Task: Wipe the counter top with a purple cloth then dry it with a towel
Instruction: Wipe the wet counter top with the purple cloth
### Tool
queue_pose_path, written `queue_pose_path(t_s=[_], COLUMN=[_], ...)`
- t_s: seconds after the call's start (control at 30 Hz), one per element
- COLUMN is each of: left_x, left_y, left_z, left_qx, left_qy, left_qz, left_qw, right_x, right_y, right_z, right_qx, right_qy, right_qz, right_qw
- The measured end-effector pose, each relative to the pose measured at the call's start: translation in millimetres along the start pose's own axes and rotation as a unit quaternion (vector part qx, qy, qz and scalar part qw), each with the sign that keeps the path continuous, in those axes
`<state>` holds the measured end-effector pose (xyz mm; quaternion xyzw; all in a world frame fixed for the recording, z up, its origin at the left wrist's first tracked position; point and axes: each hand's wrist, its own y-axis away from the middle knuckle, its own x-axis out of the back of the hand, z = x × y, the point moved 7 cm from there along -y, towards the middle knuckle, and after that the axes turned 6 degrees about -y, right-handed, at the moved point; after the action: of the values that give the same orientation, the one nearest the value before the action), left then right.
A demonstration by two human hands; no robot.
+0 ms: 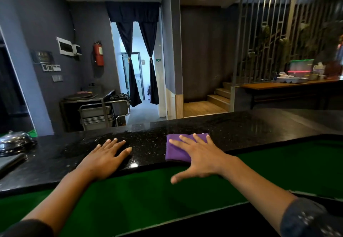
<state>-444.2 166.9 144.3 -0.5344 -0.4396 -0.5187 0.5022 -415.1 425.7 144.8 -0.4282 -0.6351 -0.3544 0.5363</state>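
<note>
Nearest to us: our two bare forearms reach forward over a green panel (141,197) that runs below the near edge of the counter; a dark patterned sleeve (311,218) covers the right upper arm.
Containers: far right, on a long wooden table (278,85), we see stacked clear plastic tubs (300,68), one with a green lid and one with a red lid; what is in them we cannot tell. A pale tray (293,80) in front of them holds small white items, too blurred to name.
Counter: we face a black, glossy, speckled stone counter top (241,125), with wet streaks across its left and middle parts.
Cloth: the folded purple cloth (178,148) lies flat on the counter, right of centre, at its near edge.
Right hand: our right hand (202,155) presses flat on the cloth, fingers spread and straight, thumb hanging off the near edge.
Left hand: our left hand (107,155) lies flat and relaxed on the bare counter, left of the cloth and apart from it, gripping nothing.
Far left: a rounded shiny metal dome lid (14,142) sits on the counter.
</note>
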Motion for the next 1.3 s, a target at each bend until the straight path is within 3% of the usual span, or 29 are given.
queue_pose_path(t_s=[0.1,0.23,0.43,0.53,0.67,0.8,0.93,1.03,1.17,1.3], left_x=[3,6,8,4,2,5,5,4,1,6], left_y=[3,8,15,13,9,6,5,4,4,1], left_z=[1,3,6,6,6,7,3,-2,2,5], left_qx=[0.000,0.000,-0.008,-0.008,-0.006,-0.006,-0.011,-0.017,-0.014,-0.001], left_qy=[0.002,0.003,0.000,0.002,0.003,0.014,0.031,0.033,0.014,0.013], left_qz=[0.004,0.007,0.006,0.002,0.013,0.022,0.011,0.006,0.001,-0.006], left_qw=[1.000,1.000,1.000,1.000,1.000,1.000,0.999,0.999,1.000,1.000], right_x=[1,8,16,22,26,25,8,4,17,21], right_y=[12,17,26,21,-9,-48,-65,-54,-60,-87], right_z=[1,8,56,78,84,66,21,23,70,58], right_qx=[0.038,0.020,-0.169,-0.241,-0.276,-0.264,-0.151,-0.090,-0.168,-0.201], right_qy=[0.030,-0.024,-0.103,-0.103,-0.065,-0.048,-0.034,-0.043,-0.062,-0.050], right_qz=[0.020,0.008,0.061,0.027,-0.007,-0.015,-0.024,-0.031,-0.036,-0.045], right_qw=[0.999,0.999,0.978,0.965,0.959,0.963,0.988,0.995,0.983,0.977])
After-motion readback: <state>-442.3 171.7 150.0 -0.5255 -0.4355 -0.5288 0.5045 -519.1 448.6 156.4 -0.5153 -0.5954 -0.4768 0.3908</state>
